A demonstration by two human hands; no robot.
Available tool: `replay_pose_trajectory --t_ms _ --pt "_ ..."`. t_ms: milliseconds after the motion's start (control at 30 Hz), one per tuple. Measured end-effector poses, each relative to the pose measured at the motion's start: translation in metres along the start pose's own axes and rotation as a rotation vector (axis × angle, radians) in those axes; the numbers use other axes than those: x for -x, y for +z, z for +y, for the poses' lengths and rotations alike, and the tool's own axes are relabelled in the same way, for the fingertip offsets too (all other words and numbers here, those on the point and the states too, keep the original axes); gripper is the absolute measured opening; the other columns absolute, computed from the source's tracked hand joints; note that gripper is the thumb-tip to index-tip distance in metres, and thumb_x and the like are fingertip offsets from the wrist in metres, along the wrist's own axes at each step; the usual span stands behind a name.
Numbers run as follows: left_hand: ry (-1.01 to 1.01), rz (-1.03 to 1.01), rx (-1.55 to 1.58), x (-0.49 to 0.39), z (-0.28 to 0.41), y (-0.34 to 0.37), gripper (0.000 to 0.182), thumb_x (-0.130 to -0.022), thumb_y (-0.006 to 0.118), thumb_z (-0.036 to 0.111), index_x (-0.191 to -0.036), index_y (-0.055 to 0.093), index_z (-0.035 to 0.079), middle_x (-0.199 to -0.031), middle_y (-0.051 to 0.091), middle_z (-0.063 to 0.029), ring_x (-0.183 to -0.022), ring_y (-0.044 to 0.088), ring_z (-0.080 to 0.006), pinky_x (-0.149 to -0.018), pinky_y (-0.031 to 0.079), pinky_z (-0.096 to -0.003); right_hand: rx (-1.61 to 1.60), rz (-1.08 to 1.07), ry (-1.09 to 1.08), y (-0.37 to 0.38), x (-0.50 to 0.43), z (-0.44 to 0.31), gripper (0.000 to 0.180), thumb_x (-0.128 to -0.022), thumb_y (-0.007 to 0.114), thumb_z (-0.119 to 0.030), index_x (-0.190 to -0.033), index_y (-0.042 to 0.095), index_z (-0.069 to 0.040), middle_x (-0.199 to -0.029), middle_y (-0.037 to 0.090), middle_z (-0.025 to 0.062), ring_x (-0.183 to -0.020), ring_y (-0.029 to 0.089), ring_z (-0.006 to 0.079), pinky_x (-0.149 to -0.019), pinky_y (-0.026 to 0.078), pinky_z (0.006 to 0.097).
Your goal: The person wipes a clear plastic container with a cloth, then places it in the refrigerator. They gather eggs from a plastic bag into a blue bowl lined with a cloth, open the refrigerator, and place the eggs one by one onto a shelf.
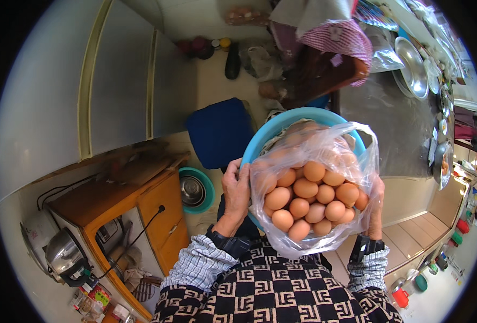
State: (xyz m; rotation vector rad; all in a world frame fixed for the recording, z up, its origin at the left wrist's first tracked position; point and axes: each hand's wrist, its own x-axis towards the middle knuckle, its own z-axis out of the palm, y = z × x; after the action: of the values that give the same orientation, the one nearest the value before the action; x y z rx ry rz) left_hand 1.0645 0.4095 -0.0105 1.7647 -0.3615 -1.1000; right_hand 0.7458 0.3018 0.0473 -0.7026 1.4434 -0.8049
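A light-blue plastic basin point(253, 146) is held in front of my body. My left hand point(236, 193) grips its left side, thumb up against the rim. On the right, my right hand point(375, 204) is partly hidden behind a clear plastic bag point(291, 247) and supports that side of the basin. The bag lies open in the basin, its handle loop draped over the right rim. Many brown eggs point(305, 188) show through its mouth, and more appear blurred under the film. Behind the bag, some cloth or paper lines the basin.
Left stands a wooden cabinet point(161, 202) with an electric kettle point(67, 252) on it. A teal basin point(209, 189) with a metal bowl point(192, 190) sits on the floor near a blue square stool top point(221, 133). Right is a dark countertop point(383, 129) with metal basins point(412, 66).
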Motion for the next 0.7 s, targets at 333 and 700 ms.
replay_pose_trajectory --t_ms 333,700 --pt "-0.131 0.220 0.000 -0.035 -0.054 -0.057 0.023 -0.108 0.061 0.022 -0.109 0.066 0.000 -0.097 0.066 -0.0009 -0.086 0.058 -0.0086 -0.077 0.050 -0.0255 0.056 -0.139 0.182 0.035 -0.101 0.117 0.026 -0.101 0.062 -0.013 -0.118 0.071 0.004 -0.105 0.072 0.0042 -0.093 0.064 0.0105 -0.083 0.051 0.0250" --pt "-0.119 0.271 0.202 -0.111 -0.151 -0.160 0.022 -0.109 0.058 0.023 -0.113 0.064 0.002 -0.103 0.067 -0.0022 -0.091 0.061 -0.0098 -0.083 0.051 -0.0268 -0.071 -0.182 0.233 0.166 -0.152 0.233 0.021 -0.098 0.065 -0.009 -0.110 0.074 0.006 -0.098 0.072 0.0050 -0.087 0.064 0.0128 -0.081 0.051 0.0275"
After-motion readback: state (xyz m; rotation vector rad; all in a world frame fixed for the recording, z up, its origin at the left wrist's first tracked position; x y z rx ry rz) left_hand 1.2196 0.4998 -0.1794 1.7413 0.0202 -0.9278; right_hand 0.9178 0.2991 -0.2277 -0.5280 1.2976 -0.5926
